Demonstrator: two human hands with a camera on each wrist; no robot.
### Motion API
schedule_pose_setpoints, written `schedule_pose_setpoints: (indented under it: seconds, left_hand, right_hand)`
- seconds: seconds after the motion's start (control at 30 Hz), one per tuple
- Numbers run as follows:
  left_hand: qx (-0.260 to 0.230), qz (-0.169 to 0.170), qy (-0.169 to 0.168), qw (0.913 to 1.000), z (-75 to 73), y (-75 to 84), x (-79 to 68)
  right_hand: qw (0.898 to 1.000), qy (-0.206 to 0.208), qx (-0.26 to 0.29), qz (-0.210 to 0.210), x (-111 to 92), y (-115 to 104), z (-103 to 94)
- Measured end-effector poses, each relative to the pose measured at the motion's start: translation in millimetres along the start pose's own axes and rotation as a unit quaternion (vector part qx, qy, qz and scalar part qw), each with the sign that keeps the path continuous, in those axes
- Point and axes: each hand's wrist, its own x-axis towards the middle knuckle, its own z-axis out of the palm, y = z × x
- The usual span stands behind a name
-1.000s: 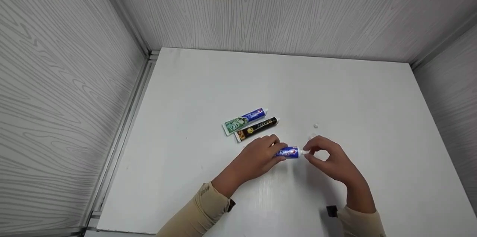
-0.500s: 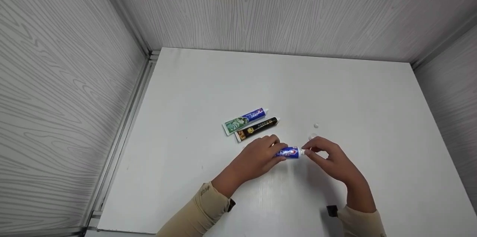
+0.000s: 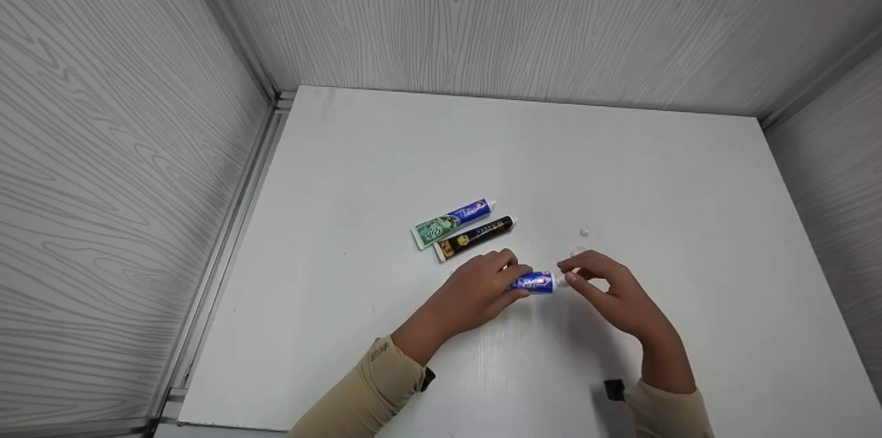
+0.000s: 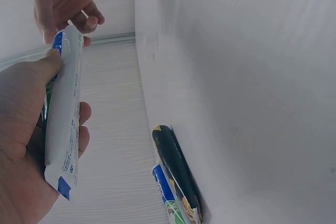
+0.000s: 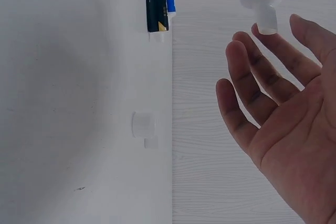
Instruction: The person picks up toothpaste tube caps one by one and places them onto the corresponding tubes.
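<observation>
My left hand [image 3: 482, 286] grips a blue-and-white toothpaste tube [image 3: 536, 282] around its body, held above the table. In the left wrist view its white printed back [image 4: 65, 108] shows, with the thumb on one edge and fingertips on the other. The white cap [image 5: 266, 20] sits at the tube's end and points toward my right hand [image 3: 613, 293]. In the right wrist view that hand's fingers are spread and relaxed around the cap, thumb and index finger apart. Whether a fingertip touches the cap, I cannot tell.
On the white table [image 3: 386, 149] lie a green-and-blue toothpaste tube [image 3: 453, 223] and a black toothpaste tube [image 3: 475, 238], side by side. Two small whitish cap-like pieces [image 5: 143, 124] lie beyond my right hand. Wood-patterned panels [image 3: 482, 18] stand around the table.
The right thumb and index finger, earlier together at the cap, have parted slightly. The left hand and its tube have stayed in place, as have the two tubes on the table.
</observation>
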Motion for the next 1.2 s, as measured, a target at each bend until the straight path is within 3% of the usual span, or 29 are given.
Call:
schedule_pose_setpoints:
  seconds: [0.3, 0.77, 1.2]
  left_hand:
    - [0.009, -0.003, 0.005, 0.9999, 0.0, -1.6, 0.4]
    - [-0.002, -0.005, 0.004, 1.0, 0.1, -0.9, -0.8]
    - [0.0, -0.007, -0.004, 1.0, 0.9, -1.9, -0.7]
  right_hand:
    - [0.997, 0.052, 0.0, -0.062, -1.7, 2.5, 2.0]
    - [0.996, 0.021, 0.021, -0.08, 0.7, 2.7, 4.1]
    - [1.0, -0.007, -0.005, 0.021, 2.3, 1.3, 4.7]
